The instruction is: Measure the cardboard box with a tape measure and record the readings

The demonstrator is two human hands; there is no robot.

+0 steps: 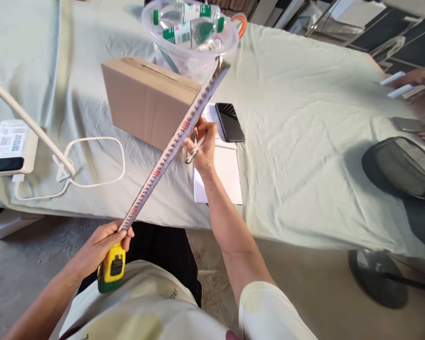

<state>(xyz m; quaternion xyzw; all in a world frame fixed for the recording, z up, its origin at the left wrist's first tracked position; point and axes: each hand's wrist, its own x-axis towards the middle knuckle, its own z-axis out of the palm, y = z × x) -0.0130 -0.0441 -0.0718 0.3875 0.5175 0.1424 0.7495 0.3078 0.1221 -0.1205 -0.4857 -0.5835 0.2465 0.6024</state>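
My left hand (106, 241) is closed on a tape measure (109, 271) with a yellow and dark green case, its thumb pressing the blade near the mouth. The extended blade (156, 174) slants up and right, passing in front of a brown cardboard box (148, 104). My right hand (206, 148) is closed around a slim white pen (198, 148), just right of the blade. Beneath this hand lies an open notebook (219, 177) with white pages. A black phone (230, 123) rests partly on its upper page.
A clear plastic tub (191, 54) with several green-capped bottles stands behind the box. At left, a white power bank (14, 146) has a white cable (122, 158). A black cap-like object (403, 167) lies at right on the pale cloth (290, 141). Another person's hand (421, 78) shows beyond.
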